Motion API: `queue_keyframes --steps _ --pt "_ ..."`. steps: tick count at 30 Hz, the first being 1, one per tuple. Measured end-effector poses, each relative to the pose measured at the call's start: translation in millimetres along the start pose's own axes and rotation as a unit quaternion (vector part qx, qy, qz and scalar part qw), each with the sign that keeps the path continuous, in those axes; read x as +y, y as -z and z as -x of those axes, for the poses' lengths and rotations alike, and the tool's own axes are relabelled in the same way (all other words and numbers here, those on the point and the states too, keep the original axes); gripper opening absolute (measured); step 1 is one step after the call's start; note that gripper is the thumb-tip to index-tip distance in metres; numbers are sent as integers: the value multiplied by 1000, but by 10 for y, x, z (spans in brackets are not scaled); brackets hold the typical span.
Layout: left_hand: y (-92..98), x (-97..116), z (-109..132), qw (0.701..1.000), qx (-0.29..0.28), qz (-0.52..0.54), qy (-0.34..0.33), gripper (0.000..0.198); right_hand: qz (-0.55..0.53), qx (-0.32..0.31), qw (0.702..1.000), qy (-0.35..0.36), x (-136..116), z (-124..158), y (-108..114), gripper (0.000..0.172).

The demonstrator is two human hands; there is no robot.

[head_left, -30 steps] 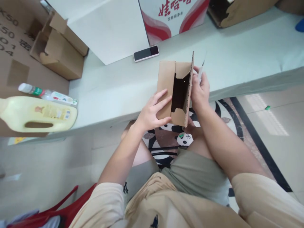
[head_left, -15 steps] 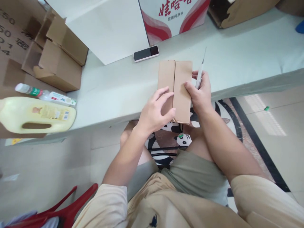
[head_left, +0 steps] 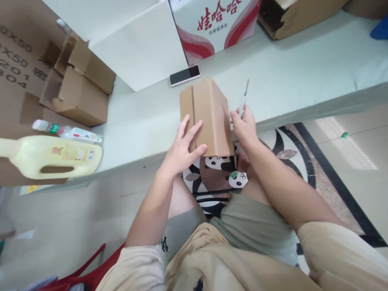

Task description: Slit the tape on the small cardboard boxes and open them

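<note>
A small brown cardboard box (head_left: 203,109) stands at the table's front edge, turned so that its top seam and its right side both show. My left hand (head_left: 183,149) lies on the near left part of its top, fingers spread beside the seam and not wrapped round the box. Just right of the box, my right hand (head_left: 244,123) is closed on a white-handled craft knife (head_left: 243,103). The thin blade points up and away from me. Between the right hand and the box's side there seems to be a narrow gap.
Behind the box lie a phone (head_left: 184,75), a white carton (head_left: 142,48) and a red-and-white water carton (head_left: 216,32). Leftward are open cardboard boxes (head_left: 83,95), a plastic bottle (head_left: 54,128) and a pale yellow jug (head_left: 57,155). A red chair (head_left: 100,266) stands at lower left.
The box has shifted left and turned, so its right side now shows. My right hand has come off the box, still holding the knife. My left hand moved left along with the box.
</note>
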State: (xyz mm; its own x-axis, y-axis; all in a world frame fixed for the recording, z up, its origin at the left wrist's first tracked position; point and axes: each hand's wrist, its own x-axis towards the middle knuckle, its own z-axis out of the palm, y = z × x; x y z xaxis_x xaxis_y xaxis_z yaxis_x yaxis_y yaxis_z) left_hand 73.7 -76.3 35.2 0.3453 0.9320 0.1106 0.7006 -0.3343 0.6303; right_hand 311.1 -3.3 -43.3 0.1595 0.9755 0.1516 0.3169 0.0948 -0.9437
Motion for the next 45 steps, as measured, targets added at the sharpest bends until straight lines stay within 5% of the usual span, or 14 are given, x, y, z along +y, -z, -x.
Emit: queue_keyframes --steps 4,9,15,19,21,25,31,34,36,37,40,45 --pt "120 -352 101 981 48 161 101 81 -15 -24 995 -91 -172 39 -116 25" --pt "-65 -328 194 876 124 391 253 72 -208 -102 970 -69 -250 103 -120 40" --pt "-319 -212 129 800 201 505 253 72 -297 -119 947 41 -255 137 19 43" --pt "-383 -265 71 770 153 558 269 58 -356 -66 931 40 -230 108 63 40" --pt "-451 -299 62 779 144 546 272 59 -342 -59 936 59 -234 103 85 36" --pt "-616 -344 119 851 216 417 232 65 -243 -95 954 148 -283 148 122 32" --pt "-484 -129 267 939 307 151 26 44 -160 -189 947 206 -383 251 89 38" --pt "-333 48 199 945 299 29 -130 43 -145 -209 944 209 -432 282 68 39" --pt "-313 82 111 945 269 -43 -180 33 -162 -211 945 191 -449 295 42 33" --pt "-331 69 70 931 303 -59 -194 29 -176 -203 947 176 -449 297 23 32" --pt "-451 -33 8 898 396 -43 -188 22 -213 -122 964 105 -419 273 -53 33" --pt "-633 -87 57 889 425 -43 -167 22 -240 -47 968 -60 -301 143 -146 30"
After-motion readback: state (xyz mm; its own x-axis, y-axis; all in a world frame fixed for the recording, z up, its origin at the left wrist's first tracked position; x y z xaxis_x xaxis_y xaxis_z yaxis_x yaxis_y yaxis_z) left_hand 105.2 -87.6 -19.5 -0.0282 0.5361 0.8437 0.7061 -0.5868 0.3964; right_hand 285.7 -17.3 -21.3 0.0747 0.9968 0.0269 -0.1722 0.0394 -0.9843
